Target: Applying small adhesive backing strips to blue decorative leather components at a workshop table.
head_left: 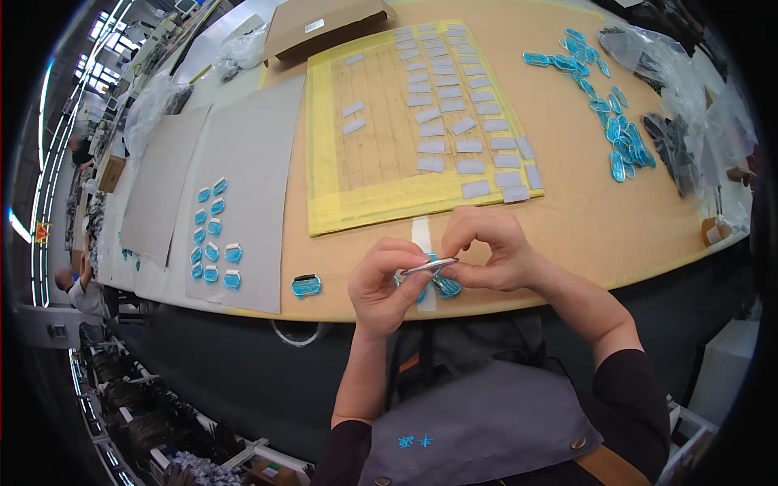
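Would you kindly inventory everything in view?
thin flat piece: one, whitish, front
flat sheets: two, grey, left
white-banded oval pieces: about twelve, blue, right sheet
black-banded oval piece: one, blue, front edge
other oval pieces: many, blue, right, front
rectangular board: one, yellow-edged, middle
rectangular tags: many, grey, on board
cardboard box: one, brown, back
plastic bags: several, clear, both sides
worktable: one, tan, centre
coworker: at least one, whitish top, left
left hand, right hand: one each, bare, centre

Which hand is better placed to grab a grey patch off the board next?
Probably the right hand: it's nearer most grey patches on the yellow-edged board. It seems to pinch a thin pale piece with the left hand, so must let go first.
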Motion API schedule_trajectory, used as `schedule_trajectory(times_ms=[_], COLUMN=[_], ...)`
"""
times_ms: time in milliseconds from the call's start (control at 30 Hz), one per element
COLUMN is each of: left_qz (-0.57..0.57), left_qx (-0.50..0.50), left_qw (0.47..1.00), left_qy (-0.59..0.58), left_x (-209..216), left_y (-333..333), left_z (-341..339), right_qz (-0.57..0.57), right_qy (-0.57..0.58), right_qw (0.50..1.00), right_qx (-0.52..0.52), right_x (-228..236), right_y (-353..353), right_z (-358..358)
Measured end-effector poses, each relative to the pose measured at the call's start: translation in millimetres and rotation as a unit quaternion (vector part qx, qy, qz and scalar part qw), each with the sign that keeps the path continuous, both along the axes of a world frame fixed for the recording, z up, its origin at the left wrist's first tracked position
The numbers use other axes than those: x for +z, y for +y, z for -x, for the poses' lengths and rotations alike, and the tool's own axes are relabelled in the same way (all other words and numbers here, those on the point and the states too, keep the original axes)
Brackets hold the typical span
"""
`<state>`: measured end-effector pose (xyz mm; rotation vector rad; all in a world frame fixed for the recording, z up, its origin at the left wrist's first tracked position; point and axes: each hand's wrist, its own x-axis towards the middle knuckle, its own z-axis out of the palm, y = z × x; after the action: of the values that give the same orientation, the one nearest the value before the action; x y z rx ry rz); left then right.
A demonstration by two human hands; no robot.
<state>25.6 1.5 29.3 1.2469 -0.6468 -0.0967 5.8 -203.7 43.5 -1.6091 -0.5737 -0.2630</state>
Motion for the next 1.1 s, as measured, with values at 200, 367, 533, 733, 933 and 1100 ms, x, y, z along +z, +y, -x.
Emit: schedule_trajectory(times_ms=[200, 367, 533, 733, 933, 1100], left_qz=[0.019, -0.069, -0.062, -0.061, -0.163, 0.276], left_qx=[0.014, 0.011, 0.035, 0.046, 0.162, 0.123], left_qw=[1.0, 0.996, 0.996, 0.995, 0.961, 0.942], left_qy=[0.011, -0.051, -0.044, -0.068, -0.156, -0.145], left_x=[1.6, 4.6, -2.2, -2.2, 29.0, 122.9], left_y=[-8.1, -11.9, -16.0, -16.3, -21.5, 3.4], left_z=[1.5, -1.3, 2.2, 1.2, 10.7, 85.3], right_qz=[-0.019, -0.044, -0.053, -0.048, -0.09, -0.093], right_qy=[0.033, 0.051, 0.052, 0.027, 0.097, 0.116], right_qw=[0.999, 0.997, 0.997, 0.998, 0.991, 0.989], right_qx=[0.022, 0.032, 0.029, 0.037, 0.02, 0.024], right_x=[-1.3, -7.1, -11.3, -10.2, -24.4, -24.6], right_y=[-3.8, -5.8, -6.9, -7.8, -9.0, -6.5], right_z=[-1.0, 0.2, -0.5, -1.0, 2.3, 0.9])
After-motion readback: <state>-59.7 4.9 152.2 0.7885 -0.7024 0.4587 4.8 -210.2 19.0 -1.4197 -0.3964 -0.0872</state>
